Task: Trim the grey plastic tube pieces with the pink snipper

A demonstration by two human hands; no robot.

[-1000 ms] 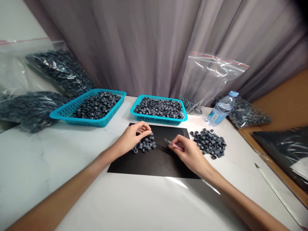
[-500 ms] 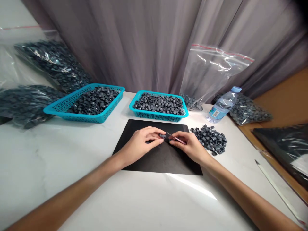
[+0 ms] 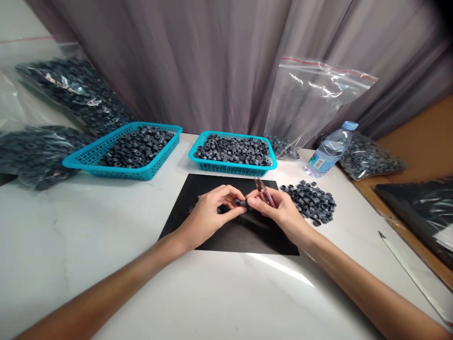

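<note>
Above the black mat [image 3: 233, 236], my left hand [image 3: 215, 208] pinches a small dark grey ring-shaped part [image 3: 241, 203] between thumb and fingers. My right hand [image 3: 274, 205] meets it from the right, its thumb and forefinger at the right end of that part. A pair of small pinkish-handled cutters [image 3: 264, 192] lies in my right hand, its tips pointing up and away. A few more dark parts show beside and under my left hand, partly hidden by it.
Two blue baskets [image 3: 152, 171] [image 3: 233, 167] of dark parts stand behind the mat. Right of it lie a loose pile [image 3: 314, 200], a water bottle [image 3: 331, 151] and a pencil-like stick [image 3: 410, 274]. Filled clear bags [image 3: 74, 89] [image 3: 371, 156] stand at both sides.
The cutters have swung from pointing at my left hand to pointing upward. My right fingertips have moved left onto the part in my left hand.
</note>
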